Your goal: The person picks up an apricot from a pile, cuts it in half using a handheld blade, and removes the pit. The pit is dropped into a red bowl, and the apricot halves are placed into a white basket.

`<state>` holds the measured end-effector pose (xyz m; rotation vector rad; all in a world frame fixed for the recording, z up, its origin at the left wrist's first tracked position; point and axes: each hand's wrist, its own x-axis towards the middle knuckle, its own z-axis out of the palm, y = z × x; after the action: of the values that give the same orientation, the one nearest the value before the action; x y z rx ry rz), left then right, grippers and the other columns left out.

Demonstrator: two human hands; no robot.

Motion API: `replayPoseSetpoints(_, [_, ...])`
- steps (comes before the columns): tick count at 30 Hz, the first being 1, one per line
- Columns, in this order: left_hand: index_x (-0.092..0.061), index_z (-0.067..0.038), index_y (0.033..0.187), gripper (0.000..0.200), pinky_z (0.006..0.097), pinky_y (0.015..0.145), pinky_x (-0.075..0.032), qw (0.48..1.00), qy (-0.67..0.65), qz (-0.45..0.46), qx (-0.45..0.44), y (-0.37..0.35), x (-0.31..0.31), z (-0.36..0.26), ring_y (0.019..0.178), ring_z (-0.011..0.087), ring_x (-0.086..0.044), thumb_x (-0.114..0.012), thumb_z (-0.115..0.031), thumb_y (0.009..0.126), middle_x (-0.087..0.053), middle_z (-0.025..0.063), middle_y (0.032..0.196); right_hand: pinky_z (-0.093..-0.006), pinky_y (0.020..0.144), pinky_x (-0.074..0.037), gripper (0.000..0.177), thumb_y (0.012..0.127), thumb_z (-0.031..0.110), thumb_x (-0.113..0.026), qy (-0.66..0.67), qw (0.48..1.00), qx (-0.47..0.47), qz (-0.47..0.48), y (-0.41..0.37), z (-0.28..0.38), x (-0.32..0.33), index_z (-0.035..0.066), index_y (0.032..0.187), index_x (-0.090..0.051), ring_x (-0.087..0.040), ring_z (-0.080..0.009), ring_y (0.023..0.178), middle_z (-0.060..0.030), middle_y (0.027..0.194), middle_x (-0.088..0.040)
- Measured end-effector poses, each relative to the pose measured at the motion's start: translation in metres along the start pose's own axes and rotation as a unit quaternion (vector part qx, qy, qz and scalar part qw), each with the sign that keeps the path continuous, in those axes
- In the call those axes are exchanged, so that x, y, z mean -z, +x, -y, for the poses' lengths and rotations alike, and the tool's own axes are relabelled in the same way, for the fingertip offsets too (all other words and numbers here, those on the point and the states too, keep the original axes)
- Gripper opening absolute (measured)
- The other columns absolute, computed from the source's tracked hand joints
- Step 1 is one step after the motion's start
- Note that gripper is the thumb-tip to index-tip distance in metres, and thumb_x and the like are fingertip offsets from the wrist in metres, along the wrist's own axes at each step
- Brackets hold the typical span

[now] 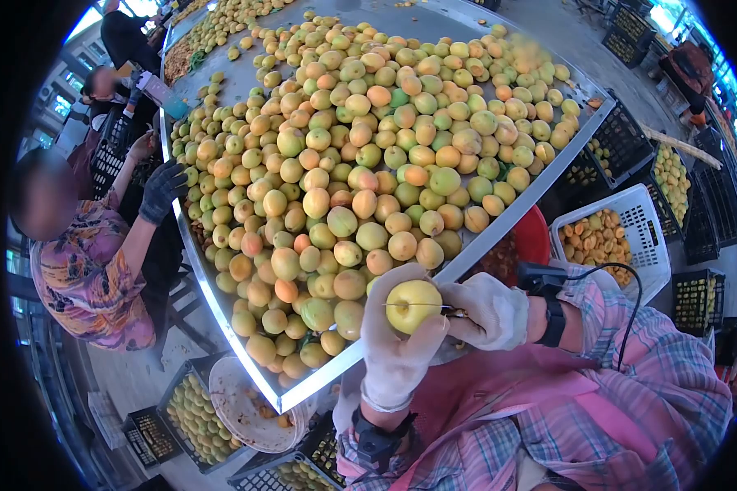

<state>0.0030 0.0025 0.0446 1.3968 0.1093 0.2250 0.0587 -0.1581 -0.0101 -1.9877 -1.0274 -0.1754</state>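
Note:
My left hand [397, 352], in a pale glove, is wrapped round a yellow apricot [411, 315] just over the near corner of the table. In my right hand [497, 313], also gloved, is a small knife [452, 311]. Its thin blade lies across the top of the apricot. Beyond both hands, a large heap of yellow-green and orange apricots [368, 168] covers much of the metal-edged table [491, 250].
A white basket [653, 237] of halved apricots and a red tub [534, 237] stand at right. Below the table's left edge are a white bucket [241, 421] and a crate [174, 403] of apricots. A co-worker [98, 270] sits at left, one dark-gloved hand at the heap.

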Motion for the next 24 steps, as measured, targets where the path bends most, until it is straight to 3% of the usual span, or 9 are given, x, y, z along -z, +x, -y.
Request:
replayPoseSetpoints(3, [-0.048, 0.003, 0.123, 0.052, 0.0271, 0.081, -0.048, 0.995, 0.087, 0.03, -0.031, 0.003, 0.009, 0.0, 0.091, 0.0168, -0.057, -0.069, -0.003, 0.076, -0.057, 0.0089, 0.102, -0.0328, 0.065, -0.05, 0.046, 0.071, 0.025, -0.079, -0.087, 0.996, -0.003, 0.017, -0.006, -0.004, 0.0, 0.005, 0.11, -0.064, -0.063, -0.0244, 0.07, -0.0023, 0.083, -0.066])
replayPoseSetpoints(5, [-0.048, 0.004, 0.122, 0.052, 0.0266, 0.079, -0.049, 0.991, 0.124, 0.034, -0.043, 0.004, 0.01, -0.001, 0.089, 0.0168, -0.057, -0.07, -0.003, 0.076, -0.058, 0.0083, 0.1, -0.0334, 0.064, -0.05, 0.049, 0.069, 0.022, -0.08, 0.025, 0.992, -0.046, 0.113, 0.01, 0.002, 0.013, 0.005, 0.112, -0.064, -0.063, -0.024, 0.07, -0.003, 0.083, -0.065])
replayPoseSetpoints(8, [-0.046, 0.004, 0.126, 0.057, 0.0279, 0.082, -0.048, 0.993, 0.104, 0.05, -0.014, 0.002, 0.006, -0.002, 0.094, 0.0167, -0.056, -0.071, -0.006, 0.076, -0.056, 0.0092, 0.104, -0.035, 0.062, -0.05, 0.045, 0.071, 0.021, -0.078, 0.018, 0.999, -0.006, 0.043, -0.002, -0.008, -0.003, 0.005, 0.11, -0.062, -0.063, -0.0251, 0.069, -0.0047, 0.081, -0.065])
replayPoseSetpoints(10, [-0.043, 0.004, 0.13, 0.06, 0.0292, 0.087, -0.046, 0.997, -0.079, 0.009, 0.004, 0.002, -0.008, 0.0, 0.1, 0.0162, -0.054, -0.069, -0.009, 0.077, -0.054, 0.0096, 0.108, -0.0352, 0.06, -0.05, 0.044, 0.071, 0.019, -0.078, 0.048, 0.998, 0.001, 0.031, -0.003, -0.012, -0.005, 0.004, 0.109, -0.062, -0.063, -0.0251, 0.07, -0.0056, 0.08, -0.064])
replayPoseSetpoints(13, [-0.04, 0.004, 0.133, 0.062, 0.0301, 0.091, -0.044, 0.982, -0.184, 0.004, 0.051, -0.003, -0.009, 0.017, 0.105, 0.0161, -0.051, -0.066, -0.009, 0.078, -0.053, 0.0099, 0.112, -0.0355, 0.059, -0.049, 0.041, 0.071, 0.017, -0.078, 0.074, 0.997, 0.006, 0.03, 0.006, -0.008, 0.003, 0.004, 0.106, -0.062, -0.063, -0.0258, 0.07, -0.007, 0.078, -0.064])
replayPoseSetpoints(18, [-0.044, 0.003, 0.129, 0.054, 0.0288, 0.088, -0.046, 0.999, -0.021, 0.01, 0.033, -0.001, 0.002, -0.005, 0.1, 0.0166, -0.054, -0.064, -0.006, 0.079, -0.054, 0.0095, 0.111, -0.0363, 0.06, -0.049, 0.036, 0.073, 0.016, -0.076, 0.054, 0.996, 0.009, 0.076, 0.021, 0.004, 0.019, 0.004, 0.104, -0.062, -0.063, -0.0282, 0.068, -0.0067, 0.076, -0.063])
replayPoseSetpoints(20, [-0.046, 0.002, 0.126, 0.05, 0.0278, 0.084, -0.048, 0.995, 0.095, 0.015, 0.017, 0.002, 0.007, -0.011, 0.094, 0.0158, -0.056, -0.063, -0.004, 0.079, -0.056, 0.0081, 0.105, -0.0413, 0.06, -0.049, 0.033, 0.084, 0.02, -0.066, 0.075, 0.992, -0.035, 0.101, 0.018, 0.0, 0.013, 0.001, 0.11, -0.058, -0.063, -0.0352, 0.068, -0.0132, 0.076, -0.064])
replayPoseSetpoints(24, [-0.048, 0.002, 0.125, 0.049, 0.0263, 0.081, -0.048, 0.997, 0.021, 0.047, 0.062, 0.006, 0.013, -0.017, 0.091, 0.0138, -0.055, -0.063, -0.002, 0.079, -0.057, 0.0065, 0.101, -0.0384, 0.057, -0.047, 0.023, 0.085, 0.026, -0.067, 0.099, 0.982, -0.071, 0.146, 0.032, 0.014, 0.026, 0.009, 0.096, -0.059, -0.062, -0.0315, 0.067, -0.0104, 0.07, -0.059])
